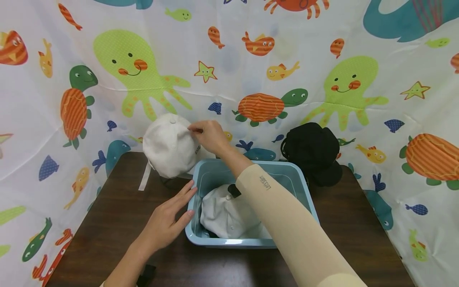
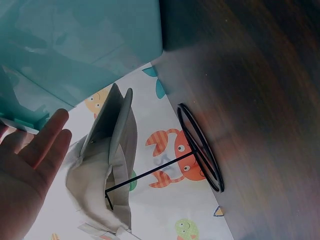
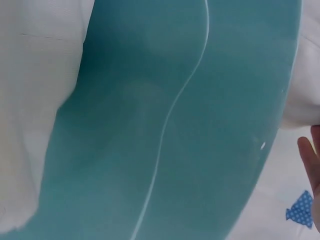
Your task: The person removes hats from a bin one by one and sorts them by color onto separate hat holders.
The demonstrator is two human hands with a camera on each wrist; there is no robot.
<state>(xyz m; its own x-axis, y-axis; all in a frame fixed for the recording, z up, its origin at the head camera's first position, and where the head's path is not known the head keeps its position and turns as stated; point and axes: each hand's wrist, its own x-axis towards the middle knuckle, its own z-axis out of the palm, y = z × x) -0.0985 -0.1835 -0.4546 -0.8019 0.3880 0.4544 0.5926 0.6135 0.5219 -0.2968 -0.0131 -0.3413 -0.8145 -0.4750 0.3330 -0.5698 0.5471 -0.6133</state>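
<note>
White cap in bin — partly behind sleeve

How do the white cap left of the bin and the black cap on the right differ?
Colour: the white cap is pale, with dark lettering, while the black cap is dark and shows no lettering here.
Contact: the right hand touches the white cap; no hand touches the black cap.
Both are outside the blue bin, toward the far side of the table.
</note>
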